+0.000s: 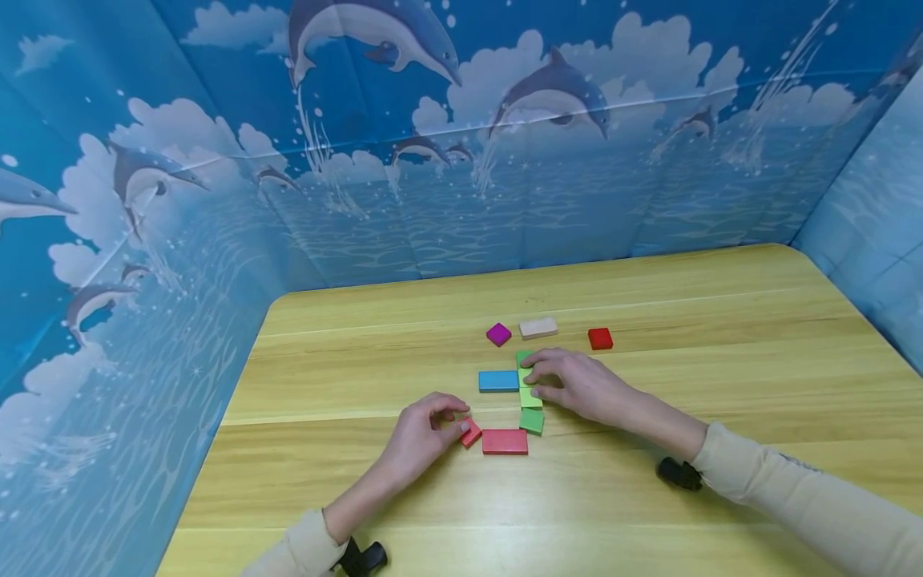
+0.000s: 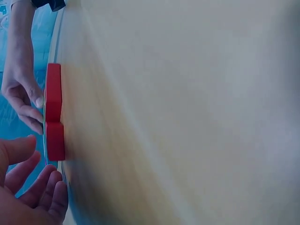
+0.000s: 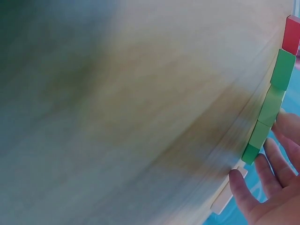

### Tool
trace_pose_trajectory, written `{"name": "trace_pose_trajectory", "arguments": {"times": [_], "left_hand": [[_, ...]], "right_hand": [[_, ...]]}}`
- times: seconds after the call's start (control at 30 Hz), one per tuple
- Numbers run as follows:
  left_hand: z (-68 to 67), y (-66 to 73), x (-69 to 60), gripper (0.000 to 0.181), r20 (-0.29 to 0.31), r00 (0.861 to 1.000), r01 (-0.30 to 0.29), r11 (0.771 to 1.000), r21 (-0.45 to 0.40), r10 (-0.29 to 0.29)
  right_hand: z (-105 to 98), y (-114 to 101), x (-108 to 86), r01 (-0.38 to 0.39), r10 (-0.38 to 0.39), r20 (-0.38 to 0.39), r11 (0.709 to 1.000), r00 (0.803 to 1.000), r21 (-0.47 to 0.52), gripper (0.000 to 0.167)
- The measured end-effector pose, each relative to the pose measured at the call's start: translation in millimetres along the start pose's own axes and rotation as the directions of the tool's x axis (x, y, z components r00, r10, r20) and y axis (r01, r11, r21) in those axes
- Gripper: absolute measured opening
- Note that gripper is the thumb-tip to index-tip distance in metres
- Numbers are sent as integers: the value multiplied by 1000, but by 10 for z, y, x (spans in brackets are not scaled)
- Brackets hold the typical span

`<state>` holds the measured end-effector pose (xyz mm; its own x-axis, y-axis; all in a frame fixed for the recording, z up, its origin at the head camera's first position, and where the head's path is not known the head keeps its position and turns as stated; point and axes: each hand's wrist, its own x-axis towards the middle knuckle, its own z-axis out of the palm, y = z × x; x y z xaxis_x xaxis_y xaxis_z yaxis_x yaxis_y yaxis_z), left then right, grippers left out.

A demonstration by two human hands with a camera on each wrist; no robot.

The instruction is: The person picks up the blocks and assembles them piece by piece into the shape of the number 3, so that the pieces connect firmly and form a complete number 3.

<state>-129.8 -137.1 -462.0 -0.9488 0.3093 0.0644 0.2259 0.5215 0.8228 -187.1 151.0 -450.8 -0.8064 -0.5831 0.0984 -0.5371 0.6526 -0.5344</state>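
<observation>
My left hand (image 1: pixel 425 433) is at a small red block (image 1: pixel 471 433), its thumb tip at the block's edge. The left wrist view shows the thumb and fingers spread apart. A longer red block (image 1: pixel 505 441) lies just right of that small block. My right hand (image 1: pixel 580 383) reaches in from the right, fingertips on or beside a column of several green blocks (image 1: pixel 531 398). In the right wrist view its fingers (image 3: pixel 274 168) are extended along these blocks. A blue block (image 1: pixel 498 381) meets the column from the left.
Toward the back of the wooden table (image 1: pixel 346 344) lie a magenta block (image 1: pixel 498 334), a whitish block (image 1: pixel 538 328) and a red block (image 1: pixel 600 339). A dolphin-printed curtain (image 1: pixel 505 200) hangs behind the table and along its sides.
</observation>
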Motion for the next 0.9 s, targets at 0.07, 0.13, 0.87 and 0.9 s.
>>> {"name": "trace_pose_trajectory", "arguments": {"times": [0.07, 0.13, 0.87, 0.9], "left_hand": [[-21, -7, 32, 18, 1, 1000, -1, 1000, 2, 1], [-42, -15, 65, 19, 8, 1000, 0, 1000, 7, 0], [-125, -82, 571, 36, 116, 993, -20, 997, 77, 11], [-113, -86, 588, 36, 114, 993, -25, 998, 63, 18]], "right_hand": [[0, -1, 1, 0, 0, 1, 1000, 1000, 1, 19], [-1, -3, 3, -3, 2, 4, 1000, 1000, 2, 19], [9, 2, 4, 4, -4, -14, 1000, 1000, -3, 17], [10, 3, 5, 1, -1, -12, 1000, 1000, -3, 17]]}}
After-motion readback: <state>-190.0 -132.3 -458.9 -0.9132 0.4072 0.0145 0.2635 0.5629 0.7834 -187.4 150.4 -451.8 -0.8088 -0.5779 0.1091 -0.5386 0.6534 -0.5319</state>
